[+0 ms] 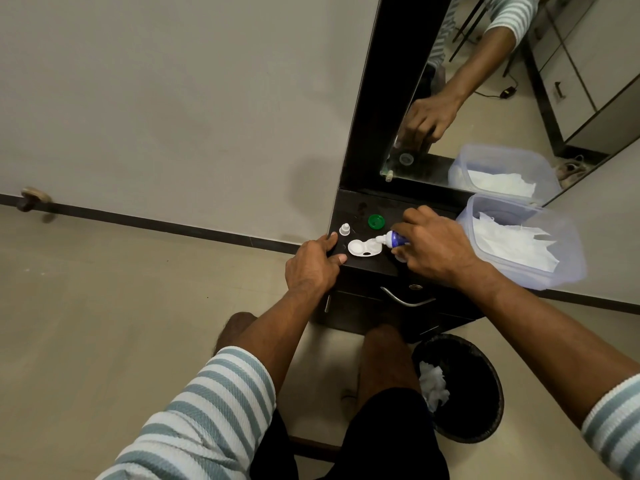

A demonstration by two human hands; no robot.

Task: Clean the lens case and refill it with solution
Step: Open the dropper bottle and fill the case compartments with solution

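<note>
Right grip (433, 247) clasps solution bottle (393, 239) | nozzle over lens case (364, 247) | left grip (313, 266) relaxed on cabinet top (353, 209)

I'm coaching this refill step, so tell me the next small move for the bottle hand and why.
Probably squeeze the solution bottle gently. The right hand holds it tipped, nozzle over the right well of the open white lens case; the green cap and small white cap lie aside. The left hand rests on the cabinet edge.
</note>
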